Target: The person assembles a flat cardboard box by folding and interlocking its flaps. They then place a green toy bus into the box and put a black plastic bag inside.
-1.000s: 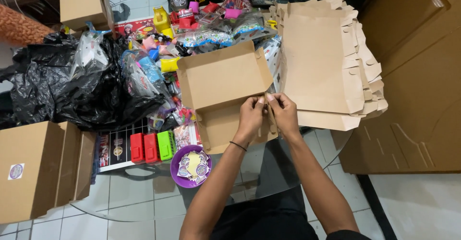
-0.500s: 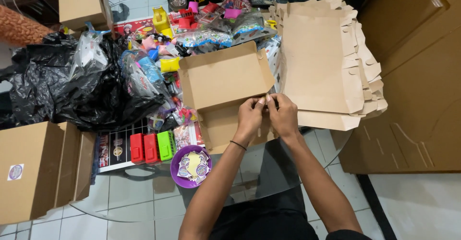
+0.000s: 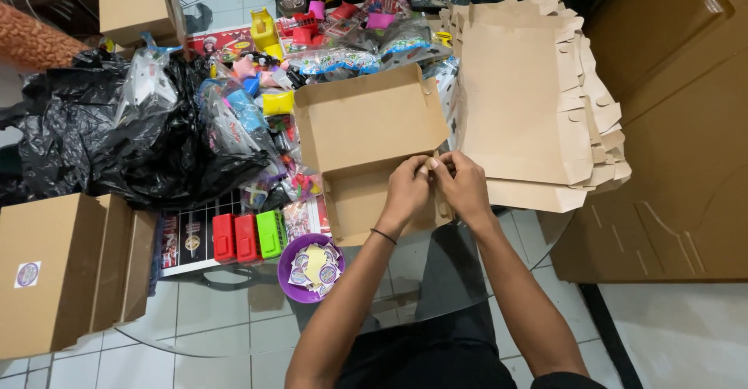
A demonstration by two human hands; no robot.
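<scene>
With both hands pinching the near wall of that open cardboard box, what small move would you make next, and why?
Probably press the pinched flap down into the cardboard box: left hand and right hand meet at its near right wall, the lid stands open, and the side looks not yet locked.

Pretty bright, even indoor light from overhead, shadows stay soft. Black plastic bags (image 3: 117,147) far left of the hands catch some shiny glare. Sharp around the hands, slight wide-angle bending at the edges, no real blur.
</scene>
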